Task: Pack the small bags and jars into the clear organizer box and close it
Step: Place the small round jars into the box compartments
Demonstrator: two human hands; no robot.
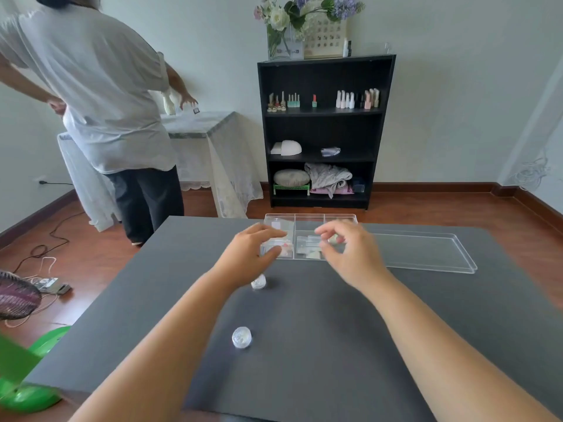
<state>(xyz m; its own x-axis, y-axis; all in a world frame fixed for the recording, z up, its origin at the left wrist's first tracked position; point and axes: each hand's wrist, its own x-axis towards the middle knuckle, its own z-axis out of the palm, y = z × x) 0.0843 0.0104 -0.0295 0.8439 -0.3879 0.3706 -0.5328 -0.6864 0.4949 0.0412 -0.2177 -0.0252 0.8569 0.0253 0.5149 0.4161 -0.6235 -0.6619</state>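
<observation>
Head camera looks down over a dark grey table (426, 330), with both forearms reaching forward toward a clear organizer box (309, 219) at its far edge. At the far left a green stool (27, 391) and a fan (15, 295) sit on the wooden floor, and a second person in a white shirt (100, 86) stands with their back turned at a cloth-covered side table (207, 126).

On the grey surface, one small round jar (242, 337) stands alone near the left forearm. A second jar (258, 281) sits farther forward, just under the left wrist and partly hidden by it.

The left hand (253, 254) hovers over the box's left compartments, fingers (268, 231) spread loosely and curved down, thumb apart; whether they touch the small bags (281, 248) beneath cannot be told, and nothing is gripped. The right hand (350, 248) hangs over the middle and right compartments with thumb and fingertips drawn close together in a loose pinch; motion blur hides whether anything is between them.

The box lies flat, its long axis running left to right, open top facing up, small bags lying in the left and centre sections. Its clear lid (426, 251) lies flat on the table just to the right of the box, long axis also left to right. Behind stands a black bookshelf (326, 132).
</observation>
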